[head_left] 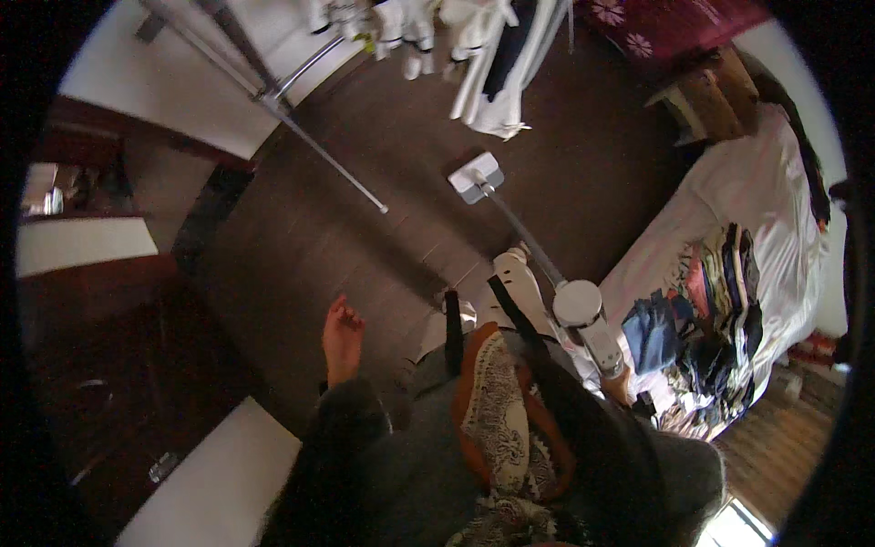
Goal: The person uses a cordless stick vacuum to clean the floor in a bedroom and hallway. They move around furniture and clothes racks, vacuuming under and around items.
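The right hand [620, 381] grips the handle of a white-and-grey stick vacuum [576, 303], whose thin pole slants to a flat white head on the dark floor [301, 246]. The left hand [342, 339] hangs empty, fingers loosely curled.

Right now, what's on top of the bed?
On the bed's white sheet lies a heap of folded clothes, blue, dark and patterned. The sheet under the heap is covered, so anything beneath the clothes cannot be seen.
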